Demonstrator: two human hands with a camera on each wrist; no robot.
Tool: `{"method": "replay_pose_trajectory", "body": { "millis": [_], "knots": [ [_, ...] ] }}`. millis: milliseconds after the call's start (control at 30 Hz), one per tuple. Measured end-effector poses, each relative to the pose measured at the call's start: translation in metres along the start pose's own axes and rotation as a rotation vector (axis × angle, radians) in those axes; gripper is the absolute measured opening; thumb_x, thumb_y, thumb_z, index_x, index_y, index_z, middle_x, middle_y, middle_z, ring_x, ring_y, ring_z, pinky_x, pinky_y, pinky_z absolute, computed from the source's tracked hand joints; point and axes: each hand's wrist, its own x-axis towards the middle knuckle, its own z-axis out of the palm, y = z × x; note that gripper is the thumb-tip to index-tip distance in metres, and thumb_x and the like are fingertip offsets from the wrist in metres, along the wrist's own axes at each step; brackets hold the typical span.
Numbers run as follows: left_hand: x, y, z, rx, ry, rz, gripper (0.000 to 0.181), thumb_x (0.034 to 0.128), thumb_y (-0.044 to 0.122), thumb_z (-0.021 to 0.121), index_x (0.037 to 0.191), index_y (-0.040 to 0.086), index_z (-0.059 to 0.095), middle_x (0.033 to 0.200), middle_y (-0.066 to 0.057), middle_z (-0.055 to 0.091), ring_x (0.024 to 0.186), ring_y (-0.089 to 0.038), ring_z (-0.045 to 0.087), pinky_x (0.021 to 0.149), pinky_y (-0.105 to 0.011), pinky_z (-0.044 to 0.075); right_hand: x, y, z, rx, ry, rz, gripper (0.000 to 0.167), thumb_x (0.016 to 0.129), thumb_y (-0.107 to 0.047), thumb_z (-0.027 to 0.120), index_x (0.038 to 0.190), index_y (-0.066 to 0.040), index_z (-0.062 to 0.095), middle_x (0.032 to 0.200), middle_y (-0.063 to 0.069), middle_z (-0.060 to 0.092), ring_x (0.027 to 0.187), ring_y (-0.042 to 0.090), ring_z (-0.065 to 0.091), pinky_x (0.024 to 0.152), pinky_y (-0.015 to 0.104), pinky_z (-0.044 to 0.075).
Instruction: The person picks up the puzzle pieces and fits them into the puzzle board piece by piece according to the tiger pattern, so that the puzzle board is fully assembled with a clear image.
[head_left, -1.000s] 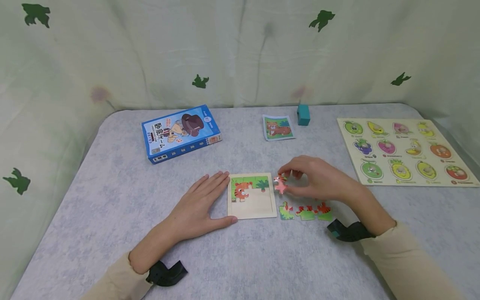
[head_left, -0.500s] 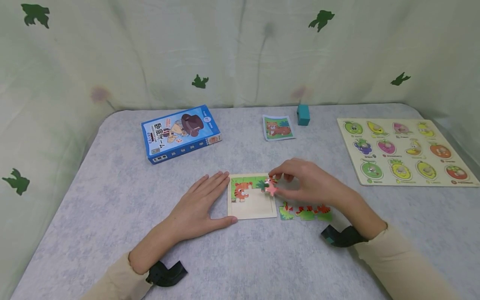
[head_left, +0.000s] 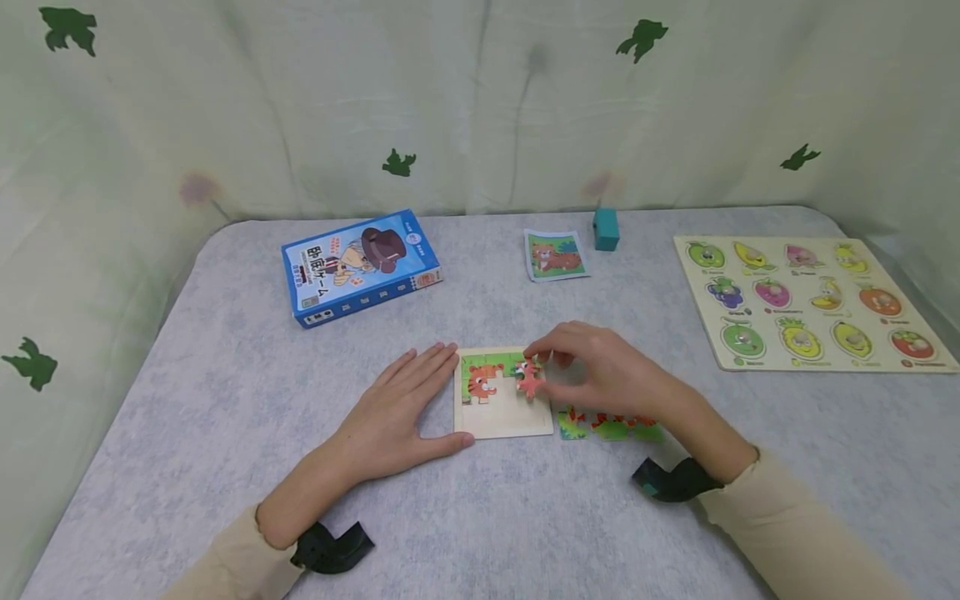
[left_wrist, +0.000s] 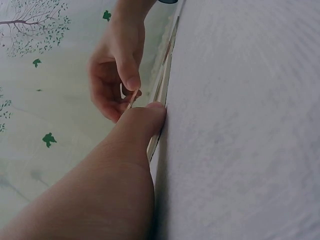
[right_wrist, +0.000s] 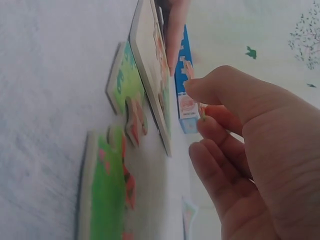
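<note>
A square wooden puzzle tray (head_left: 495, 427) lies on the table, with tiger-face and green pieces in its upper part. My left hand (head_left: 401, 417) rests flat at its left side, fingers straight, index fingertip and thumb at the edge. Between thumb and fingers my right hand (head_left: 600, 371) pinches a red-orange puzzle piece (head_left: 529, 380), held over the tray's right part. In the right wrist view the pinched piece (right_wrist: 189, 71) is seen nearly edge-on, above the tray (right_wrist: 145, 55). Several loose green and red pieces (head_left: 613, 428) lie right of the tray, partly under the right hand.
Behind the tray lie a blue game box (head_left: 363, 267), a tiger picture card (head_left: 556, 255) and a teal block (head_left: 606, 229). A fruit puzzle board (head_left: 817, 304) lies at the right. A pale curtain (head_left: 465, 100) hangs behind the table.
My right hand has moved left with the pinched piece, from beside the tray's right edge to over its right part. The piece has turned slightly. My left hand has stayed in place.
</note>
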Motion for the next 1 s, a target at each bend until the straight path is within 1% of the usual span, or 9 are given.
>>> {"method": "replay_pose_trajectory", "body": {
  "millis": [200,567,800,1000],
  "knots": [
    [0.0,-0.001,0.0,0.001,0.002,0.003,0.104,0.0875,0.071,0.065,0.163,0.01,0.028,0.171,-0.005,0.023,0.159,-0.02,0.019,0.131,-0.046,0.012,0.003,-0.002,0.005,0.033,-0.023,0.02,0.038,0.089,-0.031,0.082,0.124,-0.019,0.073,0.105,-0.008,0.068,0.092,0.009,0.056,0.08,0.03,0.054],
    [0.0,-0.001,0.001,-0.002,0.001,0.003,0.104,0.0879,0.071,0.065,0.164,0.01,0.027,0.171,-0.006,0.023,0.159,-0.021,0.019,0.131,-0.045,0.011,0.008,-0.005,0.012,0.023,-0.046,0.019,0.037,0.09,-0.03,0.08,0.124,-0.017,0.073,0.105,-0.009,0.068,0.092,0.01,0.056,0.08,0.029,0.053],
    [0.0,-0.001,0.001,-0.001,0.0,0.0,0.104,0.0876,0.072,0.065,0.164,0.01,0.027,0.171,-0.006,0.023,0.159,-0.021,0.019,0.131,-0.045,0.011,0.011,-0.006,0.018,0.021,-0.03,-0.004,0.037,0.089,-0.029,0.081,0.122,-0.015,0.073,0.097,-0.007,0.066,0.088,0.011,0.056,0.076,0.027,0.051],
    [0.0,-0.001,0.001,0.002,-0.001,0.003,0.105,0.0876,0.072,0.064,0.164,0.011,0.027,0.171,-0.005,0.022,0.159,-0.021,0.018,0.131,-0.046,0.011,0.013,-0.005,0.023,0.009,-0.037,-0.004,0.037,0.09,-0.03,0.079,0.123,-0.017,0.074,0.1,-0.01,0.068,0.091,0.008,0.057,0.08,0.028,0.053]
  ]
}}
